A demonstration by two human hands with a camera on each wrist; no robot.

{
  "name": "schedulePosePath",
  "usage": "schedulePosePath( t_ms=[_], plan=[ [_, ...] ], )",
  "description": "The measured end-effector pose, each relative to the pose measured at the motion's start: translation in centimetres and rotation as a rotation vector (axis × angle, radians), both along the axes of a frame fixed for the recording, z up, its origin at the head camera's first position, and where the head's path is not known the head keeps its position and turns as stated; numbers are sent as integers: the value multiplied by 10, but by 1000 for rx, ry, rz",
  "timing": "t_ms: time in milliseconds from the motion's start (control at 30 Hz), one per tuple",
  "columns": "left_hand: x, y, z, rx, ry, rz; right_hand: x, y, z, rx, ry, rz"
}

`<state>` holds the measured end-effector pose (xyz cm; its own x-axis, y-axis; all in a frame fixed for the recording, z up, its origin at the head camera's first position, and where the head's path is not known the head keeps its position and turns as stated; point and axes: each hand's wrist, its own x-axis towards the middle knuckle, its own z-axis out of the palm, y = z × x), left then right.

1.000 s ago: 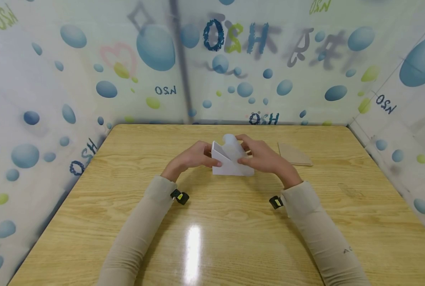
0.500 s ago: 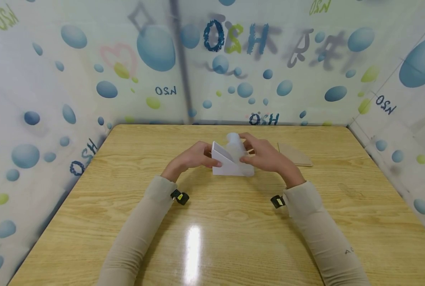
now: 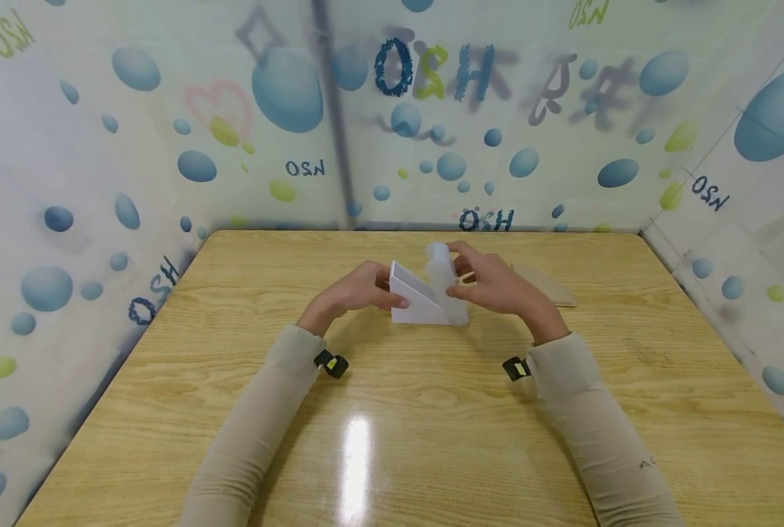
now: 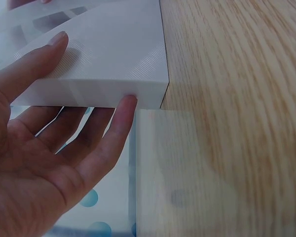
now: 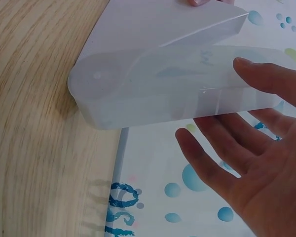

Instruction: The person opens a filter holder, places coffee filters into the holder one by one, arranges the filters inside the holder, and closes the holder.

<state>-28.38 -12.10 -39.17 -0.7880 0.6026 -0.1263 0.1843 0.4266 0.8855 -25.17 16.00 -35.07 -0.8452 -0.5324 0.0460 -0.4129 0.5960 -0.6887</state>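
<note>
A white wedge-shaped box (image 3: 414, 301) stands on the table, and a translucent lid (image 3: 439, 267) pivots at its right lower corner. My left hand (image 3: 359, 287) grips the box's left end, thumb on the near face and fingertips against the end wall in the left wrist view. My right hand (image 3: 497, 287) holds the lid, its thumb (image 5: 259, 76) on one broad side and fingers at the edge. The lid stands swung up and away from the box's slanted mouth. Whatever is inside the box cannot be made out.
A tan fan-shaped flat piece (image 3: 542, 285) lies behind my right hand, partly hidden by it. The wooden table (image 3: 418, 432) ends at a patterned cloth wall (image 3: 431, 146) behind and at both sides.
My right hand has moved slightly to the right, swinging the lid further away from the white box. My left hand and the box have stayed in place.
</note>
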Motion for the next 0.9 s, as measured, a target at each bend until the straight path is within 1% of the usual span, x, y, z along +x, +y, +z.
schedulePosePath(
  t_ms=[400, 700, 900],
  plan=[
    [0, 0, -2, 8, 7, -3, 0, 7, 5, -13, 25, -3],
    [-1, 0, -1, 3, 14, 0, -1, 11, 7, -30, 45, 21],
    [-2, -1, -3, 2, 18, -3, 0, 13, 9, -29, 27, 7]
  ],
)
